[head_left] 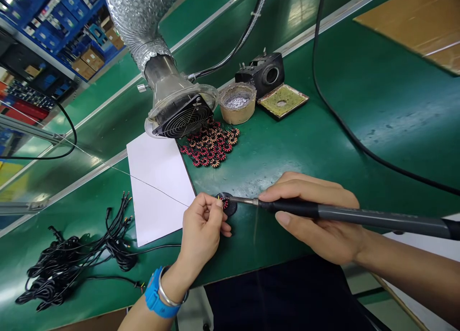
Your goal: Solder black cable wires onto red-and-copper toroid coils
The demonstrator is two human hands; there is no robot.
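Note:
My right hand [316, 216] is closed around a soldering iron [359, 218] like a pen. The iron's tip reaches a small ring-shaped part [225, 204] with red segments, lying on a round black base [233, 208]. My left hand [204, 221] pinches beside that part, its fingertips at the part's left edge. A thin strand of solder wire [151, 185] runs from the upper left into this hand. A black cable [161, 247] also leads towards it, but its end is hidden behind the hand.
A fume extractor [183, 113] hangs over a pile of red and black ring parts [212, 144]. Behind stand a round tub [239, 113], an iron holder [268, 72] and a sponge tray [283, 101]. White paper [154, 192] and bundled black cables [64, 264] lie left. The iron's cord [345, 125] curves right.

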